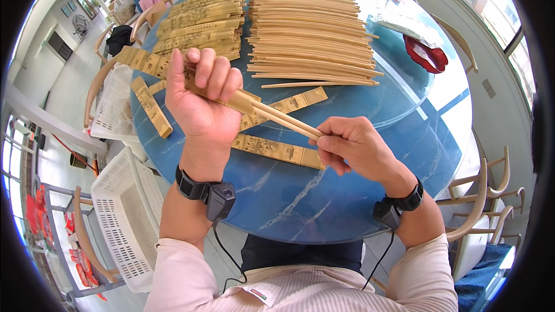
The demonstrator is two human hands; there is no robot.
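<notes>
Pinched by the right hand [358,144], two slim pale wooden chopsticks [283,118] cross mid-frame in my head view, the left hand [202,92] clasping their printed tan paper sleeve [241,103]; I judge them light, stiff, best held by bare ends

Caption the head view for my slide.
Left hand holds a paper sleeve, right hand the chopsticks partly inside it.

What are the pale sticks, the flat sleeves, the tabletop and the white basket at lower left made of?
Sticks: unpainted wood or bamboo, judging by their pale tan colour.
Sleeves: probably paper, tan with dark print, thin and flat.
Tabletop: glossy blue, white-veined; stone or marble-look glass, hard to tell.
Basket: likely moulded plastic, with regular slots.
</notes>
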